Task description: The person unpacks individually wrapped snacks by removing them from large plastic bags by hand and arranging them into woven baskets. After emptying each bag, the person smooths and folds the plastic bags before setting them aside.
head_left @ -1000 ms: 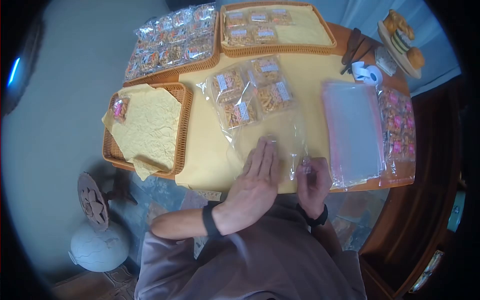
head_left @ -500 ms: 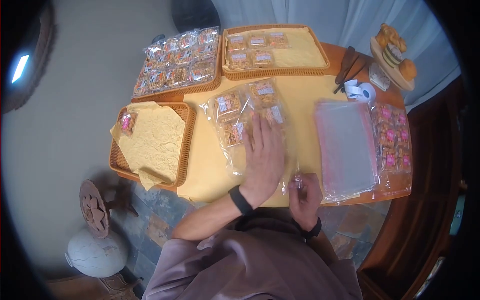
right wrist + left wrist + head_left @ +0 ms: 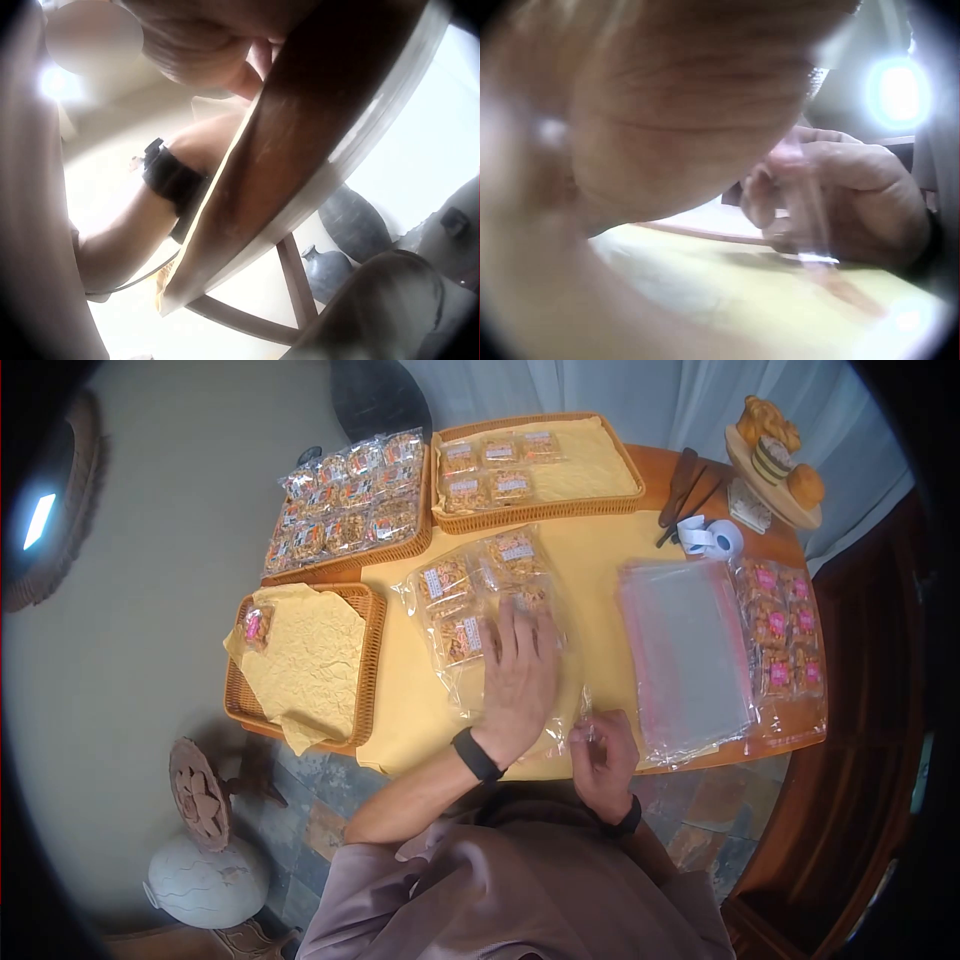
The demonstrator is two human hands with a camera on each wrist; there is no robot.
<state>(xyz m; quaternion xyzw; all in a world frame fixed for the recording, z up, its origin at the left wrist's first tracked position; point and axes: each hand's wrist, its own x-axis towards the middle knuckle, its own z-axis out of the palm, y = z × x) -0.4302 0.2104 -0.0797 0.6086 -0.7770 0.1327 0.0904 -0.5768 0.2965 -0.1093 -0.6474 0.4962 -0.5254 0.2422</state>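
A clear plastic bag (image 3: pixel 462 685) lies on the yellow paper (image 3: pixel 400 710) with several labelled snack packs (image 3: pixel 462 640) inside its far part. My left hand (image 3: pixel 520 685) lies over the bag with fingers extended, the fingertips on the near right pack, which they partly cover. At the bag's near right corner my right hand (image 3: pixel 606 760) pinches the gathered plastic between thumb and curled fingers. In the left wrist view the right hand (image 3: pixel 847 199) holds a folded strip of clear plastic (image 3: pixel 806 202) above the paper.
Baskets stand at the left (image 3: pixel 375 660), back left (image 3: pixel 400 555) and back (image 3: pixel 540 515). Right of the paper lie a stack of clear bags (image 3: pixel 690 660) and pink-labelled packs (image 3: pixel 775 625). Behind them are a label roll (image 3: pixel 725 540), dark tongs (image 3: pixel 680 485) and a bread board (image 3: pixel 745 460).
My left hand moved from the bag's near part forward onto the packs, then slightly back. The right hand keeps its pinch on the corner. The head view has shifted.
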